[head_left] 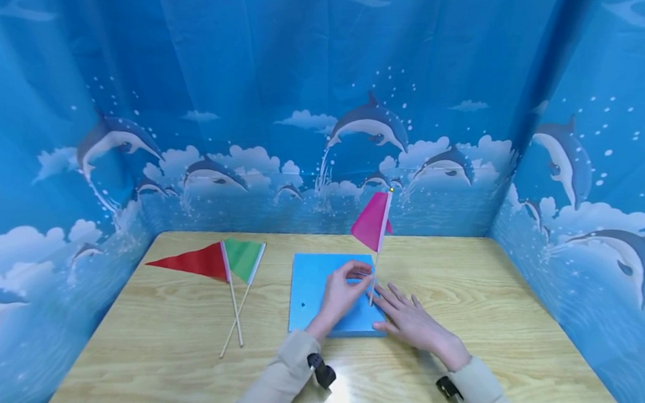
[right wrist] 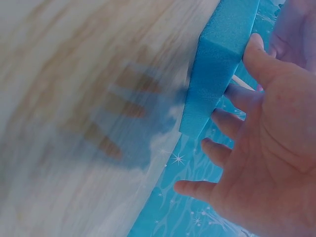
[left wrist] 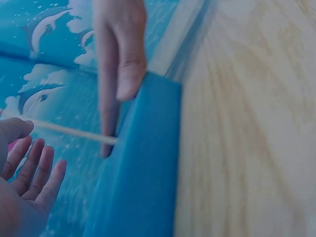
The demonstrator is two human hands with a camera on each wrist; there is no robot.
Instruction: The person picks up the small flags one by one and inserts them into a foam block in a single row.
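On the wooden desk lies a flat blue foam block, and a pink flag stands on it near its right edge, the thin stick rising close to upright with a slight lean to the right at the top. The left hand reaches across the block and its grip pinches the stick low down, just above the foam, fingers curled round it. The right hand lies just right of the stick's foot, its grip spread with fingers straight, pressing flat on the block's right edge; the right wrist view shows those fingers against the foam's side. So the stick's long axis runs up and down, its foot sits between the two hands, and the left hand is the one on it while the right only steadies the block. Whether the tip is sunk into the foam I cannot tell. Well apart to the left, a red flag and a green flag lie flat on the desk, their sticks crossing
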